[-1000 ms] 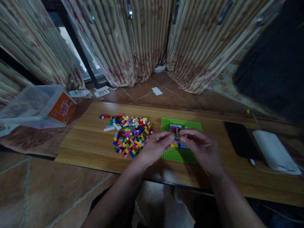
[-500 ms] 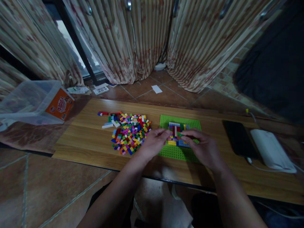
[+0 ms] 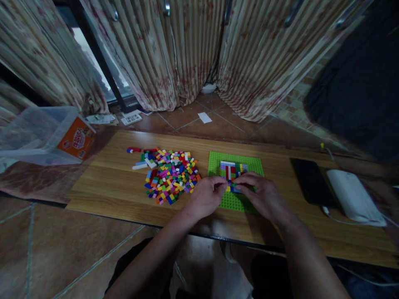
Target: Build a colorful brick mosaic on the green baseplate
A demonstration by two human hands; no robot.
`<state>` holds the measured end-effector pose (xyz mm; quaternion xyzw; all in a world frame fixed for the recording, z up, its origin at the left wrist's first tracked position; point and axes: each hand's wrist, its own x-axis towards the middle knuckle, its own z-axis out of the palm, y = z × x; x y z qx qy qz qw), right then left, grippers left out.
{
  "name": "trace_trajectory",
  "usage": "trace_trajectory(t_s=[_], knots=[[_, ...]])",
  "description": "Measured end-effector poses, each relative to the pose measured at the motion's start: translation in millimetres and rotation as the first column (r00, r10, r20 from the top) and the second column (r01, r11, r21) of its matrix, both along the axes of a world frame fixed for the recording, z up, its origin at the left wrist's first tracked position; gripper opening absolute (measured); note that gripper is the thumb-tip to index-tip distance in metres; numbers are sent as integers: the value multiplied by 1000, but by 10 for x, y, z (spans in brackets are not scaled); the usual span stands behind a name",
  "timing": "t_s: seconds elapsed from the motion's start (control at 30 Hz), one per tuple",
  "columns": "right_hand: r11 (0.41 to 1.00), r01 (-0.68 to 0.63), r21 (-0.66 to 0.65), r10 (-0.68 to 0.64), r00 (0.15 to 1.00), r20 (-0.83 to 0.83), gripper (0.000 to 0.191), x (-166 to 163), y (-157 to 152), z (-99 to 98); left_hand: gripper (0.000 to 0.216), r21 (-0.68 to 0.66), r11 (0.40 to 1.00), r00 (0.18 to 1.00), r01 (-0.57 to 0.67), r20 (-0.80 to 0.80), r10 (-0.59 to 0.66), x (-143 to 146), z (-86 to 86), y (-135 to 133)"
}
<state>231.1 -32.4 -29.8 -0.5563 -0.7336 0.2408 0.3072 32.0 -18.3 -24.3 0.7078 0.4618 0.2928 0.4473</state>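
Note:
A green studded baseplate (image 3: 249, 164) lies on a low wooden board (image 3: 112, 187). A small patch of coloured bricks (image 3: 232, 169) is built on the plate. My left hand (image 3: 204, 198) and my right hand (image 3: 263, 197) meet at the near edge of that patch, fingers curled and pinched together over a small brick there. What exactly sits between the fingertips is too small to make out. A heap of loose coloured bricks (image 3: 170, 176) lies just left of my left hand.
A clear plastic tub with an orange label (image 3: 46, 135) lies on its side at the far left. A black phone (image 3: 307, 180) and a white device with a cable (image 3: 350, 193) rest on the board's right end. Curtains (image 3: 174, 50) hang behind, over a tiled floor.
Both hands have slid toward me, from over the middle of the brick patch to its near edge. More of the built bricks now shows behind the fingers.

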Motion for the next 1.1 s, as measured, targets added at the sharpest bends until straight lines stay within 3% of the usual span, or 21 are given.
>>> trace_trajectory(t_s=[0.43, 0.77, 1.1], knots=[[998, -61, -2, 61, 997, 41, 14, -72, 4, 39, 20, 214, 977, 958, 2, -281, 59, 126, -87, -105], [998, -1, 68, -3, 998, 61, 12, -231, -19, 17, 15, 157, 980, 943, -123, -290, 165, 49, -65, -63], [981, 107, 165, -116, 992, 52, 9, -365, 46, -78, 19, 172, 974, 915, -144, -351, 198, 71, -61, -42]])
